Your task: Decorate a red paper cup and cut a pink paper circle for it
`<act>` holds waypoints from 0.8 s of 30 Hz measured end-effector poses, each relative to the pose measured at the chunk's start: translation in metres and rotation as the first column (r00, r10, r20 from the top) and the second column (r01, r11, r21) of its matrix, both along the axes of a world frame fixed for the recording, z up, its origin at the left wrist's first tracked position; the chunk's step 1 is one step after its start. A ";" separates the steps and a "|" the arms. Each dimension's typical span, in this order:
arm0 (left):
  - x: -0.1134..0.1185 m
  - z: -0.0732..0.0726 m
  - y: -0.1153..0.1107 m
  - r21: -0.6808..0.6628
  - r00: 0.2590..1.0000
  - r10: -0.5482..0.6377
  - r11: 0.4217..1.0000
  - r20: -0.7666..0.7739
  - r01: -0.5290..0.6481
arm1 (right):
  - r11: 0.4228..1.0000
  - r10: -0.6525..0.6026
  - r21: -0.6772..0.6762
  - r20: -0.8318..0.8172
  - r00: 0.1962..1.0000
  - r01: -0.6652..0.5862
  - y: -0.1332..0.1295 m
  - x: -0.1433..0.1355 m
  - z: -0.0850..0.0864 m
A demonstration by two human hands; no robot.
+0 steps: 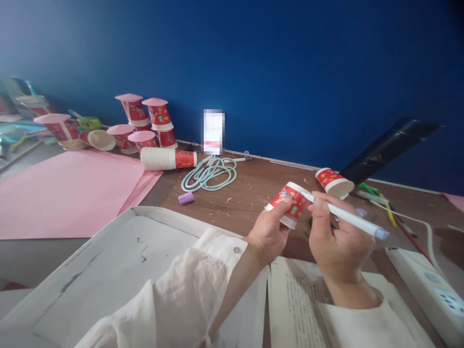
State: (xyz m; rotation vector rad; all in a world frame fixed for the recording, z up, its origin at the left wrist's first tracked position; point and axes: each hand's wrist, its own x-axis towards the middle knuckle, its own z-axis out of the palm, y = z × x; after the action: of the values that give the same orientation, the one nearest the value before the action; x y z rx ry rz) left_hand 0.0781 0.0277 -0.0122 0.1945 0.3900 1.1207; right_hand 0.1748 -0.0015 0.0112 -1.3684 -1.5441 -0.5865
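My left hand (270,234) is wrapped round a red printed paper cup (288,205) with white rims, held tilted above the table. In my right hand (339,239) is a white marker (357,222) with a pale lilac end, gripped like a pen. Its tip meets the cup's side near the upper rim; whether it touches I cannot be sure. A purple marker cap (186,198) lies on the wood to the left. Behind my right hand, another red paper cup (329,181) lies on its side.
Pink paper (65,193) and a white tray (145,212) lie left. Behind are a stack of nested cups (159,158), a coiled light-blue cord (210,176) and cups with pink discs (159,113). A black cylinder (387,150) and a power strip (424,285) are right; printed pages (297,299) in front.
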 end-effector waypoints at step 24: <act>-0.001 0.001 0.001 -0.053 1.000 0.005 0.999 0.013 -0.004 | 0.999 -0.036 0.010 0.019 0.999 0.036 0.000 0.000 -0.001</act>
State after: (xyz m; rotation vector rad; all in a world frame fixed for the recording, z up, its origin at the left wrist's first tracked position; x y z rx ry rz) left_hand 0.0772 0.0283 -0.0114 0.1393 0.4079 1.1142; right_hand 0.1750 -0.0013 0.0103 -1.3892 -1.5327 -0.6298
